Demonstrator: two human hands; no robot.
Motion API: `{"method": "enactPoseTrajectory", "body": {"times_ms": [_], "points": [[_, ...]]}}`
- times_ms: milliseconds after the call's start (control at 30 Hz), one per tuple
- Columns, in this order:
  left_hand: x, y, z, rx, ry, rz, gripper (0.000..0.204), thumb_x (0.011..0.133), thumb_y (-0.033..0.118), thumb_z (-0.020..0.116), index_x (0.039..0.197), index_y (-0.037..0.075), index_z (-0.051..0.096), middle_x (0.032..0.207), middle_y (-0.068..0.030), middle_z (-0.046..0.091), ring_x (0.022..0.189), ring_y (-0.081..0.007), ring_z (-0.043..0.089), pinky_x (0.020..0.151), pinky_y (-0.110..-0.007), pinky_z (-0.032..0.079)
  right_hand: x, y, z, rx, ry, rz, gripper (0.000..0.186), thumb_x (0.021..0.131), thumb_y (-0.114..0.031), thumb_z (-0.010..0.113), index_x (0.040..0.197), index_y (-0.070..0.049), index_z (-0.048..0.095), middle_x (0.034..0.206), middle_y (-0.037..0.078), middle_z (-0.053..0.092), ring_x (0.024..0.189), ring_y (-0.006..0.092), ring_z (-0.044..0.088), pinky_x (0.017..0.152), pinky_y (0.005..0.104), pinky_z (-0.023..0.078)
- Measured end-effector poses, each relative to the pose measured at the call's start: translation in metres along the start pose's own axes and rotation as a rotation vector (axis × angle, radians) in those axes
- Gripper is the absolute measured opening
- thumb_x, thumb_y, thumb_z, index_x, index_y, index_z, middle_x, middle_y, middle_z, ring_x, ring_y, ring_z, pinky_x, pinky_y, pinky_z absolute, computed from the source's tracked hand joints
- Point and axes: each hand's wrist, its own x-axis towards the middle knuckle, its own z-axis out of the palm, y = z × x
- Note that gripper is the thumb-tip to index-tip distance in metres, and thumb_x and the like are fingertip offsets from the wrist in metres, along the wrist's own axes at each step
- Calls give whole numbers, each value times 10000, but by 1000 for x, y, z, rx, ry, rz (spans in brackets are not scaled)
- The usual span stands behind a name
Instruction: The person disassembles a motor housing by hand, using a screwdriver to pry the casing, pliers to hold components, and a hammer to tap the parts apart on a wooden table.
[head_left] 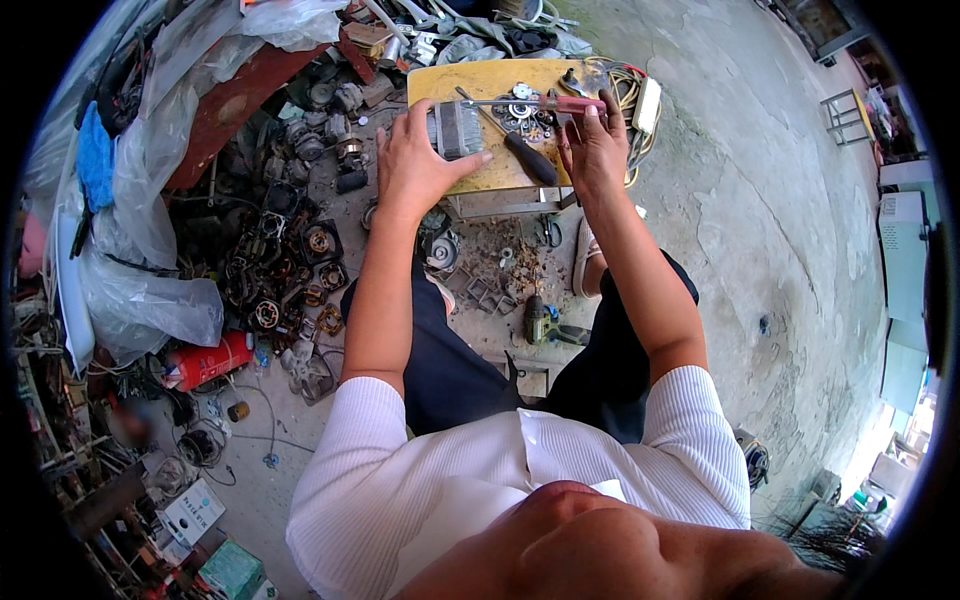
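The ribbed metal block (458, 131), on the left of the yellow table (500, 72), looks undismantled; the left hand's (408, 170) spread fingers clasp it. The right hand's (598, 150) fingers pinch a red-handled screwdriver (575, 104) pointing there; loose metal parts (527, 124) lie nearby, already separate.

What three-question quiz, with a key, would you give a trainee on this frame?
1. Multiple choice: what is the right hand holding? A) a power drill; B) a red-handled screwdriver; C) a cable.
2. True or false: the left hand grips a grey metal part.
3. Short answer: where does the black-handled screwdriver lie?

Key: 1. B. 2. True. 3. On the yellow table.
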Motion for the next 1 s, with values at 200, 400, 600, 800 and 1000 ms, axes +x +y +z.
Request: {"method": "enactPoseTrajectory", "body": {"times_ms": [200, 400, 600, 800, 1000], "points": [[-1, 4, -2, -8, -28, -32, 957, 612, 494, 863, 1364, 121, 405, 1301, -189, 543, 1204, -389, 500, 1020, -472, 402, 3, 2, 0, 27, -15, 27, 411, 994, -198, 577, 1378, -193, 432, 1187, 29, 592, 1059, 154, 596, 832, 320, 499], [-1, 0, 0, 10, 18, 10, 945, 613, 500, 860, 1349, 115, 409, 1313, -193, 539, 1203, -399, 498, 1021, -469, 401, -5, -6, 5, -32, 16, 35, 411, 1000, -173, 563, 1392, -166, 440, 1138, -10, 582, 896, 90, 592, 698, 249, 479], [-1, 2, 0, -20, -18, -23, 1013, 609, 509, 859, 1401, 109, 371, 1314, -203, 537, 1208, -406, 492, 1028, -470, 395, 1, -3, 2, 6, 19, 59, 395, 1002, -188, 559, 1383, -205, 454, 1175, 24, 605, 1050, 139, 596, 764, 306, 479], [-1, 0, 1, -30, 29, 7, 972, 607, 514, 860, 1358, 101, 401, 1301, -210, 542, 1216, -406, 490, 1042, -473, 383, -2, -8, 3, -19, 23, 70, 356, 1001, -228, 564, 1346, -195, 481, 1166, 10, 615, 1066, 136, 599, 771, 336, 477], [0, 2, -1, 0, -49, -18, 1035, 607, 522, 857, 1415, 99, 368, 1317, -214, 533, 1221, -408, 486, 1046, -477, 378, 0, -4, 4, -1, 38, 61, 329, 998, -238, 571, 1314, -188, 495, 1132, 11, 637, 1063, 138, 604, 757, 318, 496]]}}
